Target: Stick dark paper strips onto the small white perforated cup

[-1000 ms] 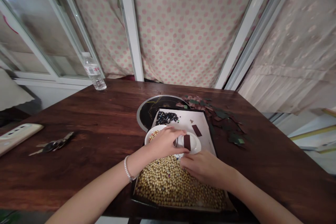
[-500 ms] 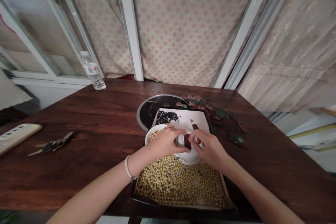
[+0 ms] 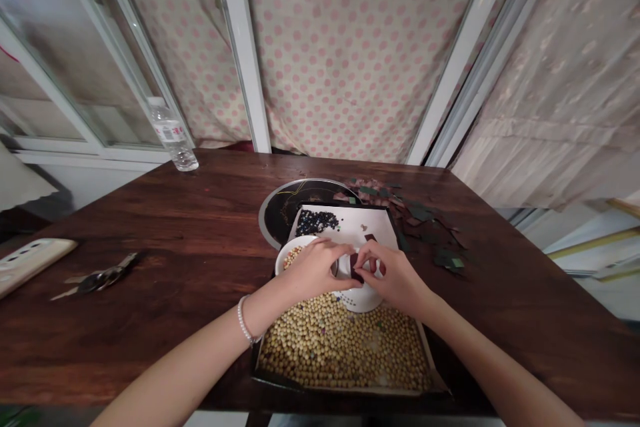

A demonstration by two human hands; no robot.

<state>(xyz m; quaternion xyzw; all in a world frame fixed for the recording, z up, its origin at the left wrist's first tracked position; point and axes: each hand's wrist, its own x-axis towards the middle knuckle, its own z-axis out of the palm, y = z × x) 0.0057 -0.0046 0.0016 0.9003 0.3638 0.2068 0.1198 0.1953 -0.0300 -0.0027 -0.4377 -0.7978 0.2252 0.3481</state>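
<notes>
Over a box lid [image 3: 350,217], my left hand [image 3: 317,270] holds a small dark brown square piece [image 3: 355,269] between thumb and fingers. A pearl bracelet is on that wrist. The fingertips of my right hand [image 3: 387,273] are pinched together at the piece's right edge; whatever is between them is too small to make out. Behind those fingers a dark brown strip [image 3: 369,237] sticks out, partly hidden. Under both hands is a white bowl [image 3: 363,301], and a second white bowl [image 3: 285,255] with small beads is partly covered by my left hand.
Pale yellow beads [image 3: 345,353] fill the lid's near part; dark beads [image 3: 315,222] lie at its far left. Brown and green scraps [image 3: 425,217] are scattered right of it. A round black mat [image 3: 280,210], a bottle [image 3: 173,137], keys [image 3: 103,277] and a white power strip [image 3: 35,263] are on the table.
My right hand has moved slightly left, its fingertips now overlapping the dark brown piece. My left hand has stayed nearly in place. The whole view has shifted a little.
</notes>
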